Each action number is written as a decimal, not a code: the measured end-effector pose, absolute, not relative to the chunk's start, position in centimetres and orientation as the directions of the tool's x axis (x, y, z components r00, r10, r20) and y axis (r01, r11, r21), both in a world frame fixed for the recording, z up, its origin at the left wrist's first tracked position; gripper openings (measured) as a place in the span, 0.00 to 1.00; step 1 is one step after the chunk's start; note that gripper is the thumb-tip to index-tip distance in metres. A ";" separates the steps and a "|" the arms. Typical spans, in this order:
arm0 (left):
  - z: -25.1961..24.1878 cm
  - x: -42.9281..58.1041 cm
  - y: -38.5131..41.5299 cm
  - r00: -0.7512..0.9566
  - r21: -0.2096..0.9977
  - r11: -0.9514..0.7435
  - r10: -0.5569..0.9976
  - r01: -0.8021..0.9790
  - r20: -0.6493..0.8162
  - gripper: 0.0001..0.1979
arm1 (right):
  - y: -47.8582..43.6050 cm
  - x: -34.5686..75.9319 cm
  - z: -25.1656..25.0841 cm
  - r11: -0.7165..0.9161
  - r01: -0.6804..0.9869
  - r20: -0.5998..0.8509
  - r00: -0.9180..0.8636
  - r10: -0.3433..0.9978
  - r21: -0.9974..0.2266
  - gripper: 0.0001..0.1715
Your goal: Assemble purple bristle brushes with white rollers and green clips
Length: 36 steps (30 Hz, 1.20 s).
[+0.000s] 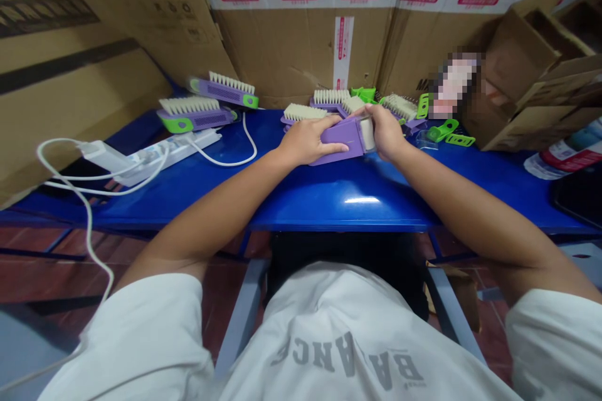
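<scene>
Head view. An open box stands at the right back of the blue table, flaps up. What lies in it cannot be made out; a blurred patch sits at its mouth. Big flat cartons wall in the back and left of the table.

White tape with red print runs across and down the back carton, but the print is too small to read. The left carton carries dark print, also unreadable. The shirt shows grey letters upside down, "BA" and "ANCE", with a fold between them. A bottle lying at the right edge has a label that cannot be read.

The purple brush is held just above the table at its middle back, between both hands. The left hand grips its left part, fingers curled over the top and thumb along the near side. The right hand is closed round its right end, where a white piece shows, fingers wrapped over the top.

Just behind the hands is a pile of like brushes, bristles up. Two brushes with green trim lie well apart to the left. Green clips lie right of the hands. A power strip with white cables lies at the left.
</scene>
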<state>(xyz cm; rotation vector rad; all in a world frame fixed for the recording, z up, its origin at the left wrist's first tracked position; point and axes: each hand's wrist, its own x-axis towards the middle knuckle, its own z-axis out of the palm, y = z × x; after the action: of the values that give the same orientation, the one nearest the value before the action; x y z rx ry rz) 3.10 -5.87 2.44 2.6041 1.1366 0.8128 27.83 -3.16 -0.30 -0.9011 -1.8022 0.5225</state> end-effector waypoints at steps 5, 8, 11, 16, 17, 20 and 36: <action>2.5 3.3 -6.0 0.550 0.372 -0.684 0.728 0.628 0.410 0.37 | -3.7 27.6 -0.3 0.529 0.302 0.522 -0.110 0.846 -0.793 0.48; 2.5 3.3 -5.9 0.549 0.377 -0.681 0.731 0.628 0.406 0.36 | -4.3 27.3 0.1 0.534 0.299 0.531 -0.099 0.842 -0.791 0.46; 2.4 3.3 -5.9 0.544 0.387 -0.680 0.732 0.623 0.411 0.36 | -4.7 27.1 0.2 0.557 0.310 0.559 -0.090 0.824 -0.771 0.47; 2.4 3.4 -6.0 0.540 0.388 -0.683 0.729 0.619 0.422 0.34 | -4.7 27.1 0.1 0.581 0.302 0.583 -0.091 0.807 -0.756 0.48; 2.5 3.4 -6.0 0.543 0.389 -0.684 0.728 0.617 0.419 0.34 | -4.7 27.1 0.1 0.577 0.303 0.579 -0.096 0.810 -0.758 0.48; 2.7 3.3 -6.1 0.550 0.396 -0.685 0.728 0.612 0.410 0.35 | -4.5 27.2 0.1 0.570 0.314 0.572 -0.097 0.815 -0.759 0.46; 2.9 3.3 -6.5 0.540 0.372 -0.663 0.747 0.650 0.389 0.35 | -5.0 27.5 0.5 0.579 0.350 0.563 -0.159 0.811 -0.736 0.44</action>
<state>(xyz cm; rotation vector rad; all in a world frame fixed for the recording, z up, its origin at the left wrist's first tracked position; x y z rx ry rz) 3.34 -6.45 2.93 2.5919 1.1886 0.7865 27.48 -5.04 0.48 -0.9608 -1.7497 0.5434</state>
